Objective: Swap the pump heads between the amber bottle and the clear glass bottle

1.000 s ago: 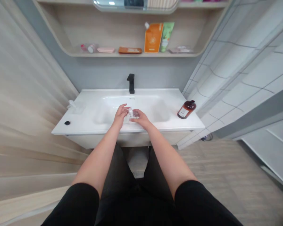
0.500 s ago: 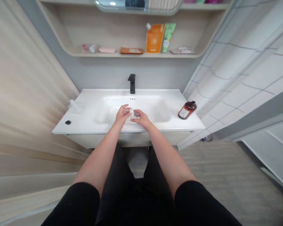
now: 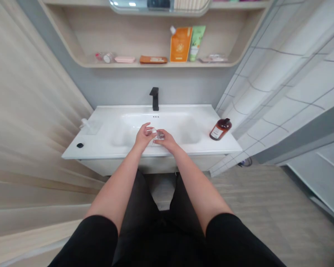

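Both my hands meet over the front of the white sink basin (image 3: 169, 122). My left hand (image 3: 143, 136) is curled around one end of a small clear bottle with a white cap (image 3: 155, 132). My right hand (image 3: 166, 140) pinches the same bottle from the right, fingers closed on it. The bottle is mostly hidden between my fingers. A black tap (image 3: 154, 98) stands at the back of the basin, beyond my hands.
A brown pump bottle (image 3: 220, 129) stands on the right of the counter. A clear dispenser (image 3: 87, 124) and a small black object (image 3: 79, 145) sit at the left. The shelf above holds an orange pouch (image 3: 180, 43), a green tube (image 3: 196, 42) and flat packets. Tiled wall at right.
My hands stay together over the basin; the fingers have shifted slightly around the small bottle. The view has wobbled a little.
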`<state>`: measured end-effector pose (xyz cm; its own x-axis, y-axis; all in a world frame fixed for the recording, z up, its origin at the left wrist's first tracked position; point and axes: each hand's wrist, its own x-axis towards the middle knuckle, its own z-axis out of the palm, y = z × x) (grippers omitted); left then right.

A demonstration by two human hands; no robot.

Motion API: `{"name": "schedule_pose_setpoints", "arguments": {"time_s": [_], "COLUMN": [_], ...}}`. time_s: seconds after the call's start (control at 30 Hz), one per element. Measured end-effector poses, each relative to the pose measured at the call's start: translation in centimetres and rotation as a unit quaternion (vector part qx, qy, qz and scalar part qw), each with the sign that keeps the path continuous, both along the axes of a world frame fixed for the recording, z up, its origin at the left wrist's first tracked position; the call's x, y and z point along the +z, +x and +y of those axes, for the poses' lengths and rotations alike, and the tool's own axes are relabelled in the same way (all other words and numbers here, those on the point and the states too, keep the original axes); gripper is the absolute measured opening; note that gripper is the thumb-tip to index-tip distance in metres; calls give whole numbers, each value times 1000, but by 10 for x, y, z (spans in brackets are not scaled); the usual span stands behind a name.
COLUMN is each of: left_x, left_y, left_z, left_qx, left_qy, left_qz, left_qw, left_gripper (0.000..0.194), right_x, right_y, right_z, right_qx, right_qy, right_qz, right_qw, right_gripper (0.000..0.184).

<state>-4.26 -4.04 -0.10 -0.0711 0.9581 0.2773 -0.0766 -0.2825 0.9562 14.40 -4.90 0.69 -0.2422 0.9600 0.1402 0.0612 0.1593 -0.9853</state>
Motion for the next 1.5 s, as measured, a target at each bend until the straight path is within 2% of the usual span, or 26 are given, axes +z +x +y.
{"name": "schedule_pose_setpoints", "arguments": {"time_s": [0.2, 0.37, 0.6, 0.8, 1.03, 1.13, 1.23, 1.33, 1.4, 1.5], "left_x": [0, 4, 8, 10, 15, 19, 32, 59, 82, 112], "left_y": [-2, -3, 4, 1, 5, -1, -27, -81, -130, -200], "left_z": [-1, -4, -5, -7, -10, -17, -31, -45, -53, -61], "left_qx": [-15, -24, 44, 6, 4, 9, 42, 126, 217, 326], "left_qy": [-9, 6, -26, -22, -8, -29, -25, -17, -40, -77], "left_qz": [19, -7, 20, -4, 19, 33, 104, 228, 312, 439], "left_qw": [1000, 1000, 998, 1000, 1000, 999, 993, 965, 924, 834], "left_gripper": [80, 76, 69, 63, 54, 54, 50, 40, 35, 33], "right_x": [-9, -13, -14, -17, -16, -13, -8, -7, -8, -11], "right_y": [-1, -1, -1, -1, -3, -3, -1, 1, 1, 0], "right_z": [5, 7, 9, 11, 11, 9, 5, 2, 2, 5], "right_qx": [-12, -14, -5, -16, -10, 25, 65, 79, 77, 77], "right_qy": [-16, -20, -4, -3, -29, -25, -31, -54, -52, -35], "right_qz": [-11, 11, -14, -32, 10, 18, 48, 89, 86, 61], "right_qw": [1000, 1000, 1000, 999, 999, 999, 996, 991, 992, 995], "right_gripper": [66, 70, 70, 67, 81, 84, 82, 71, 62, 53]}}
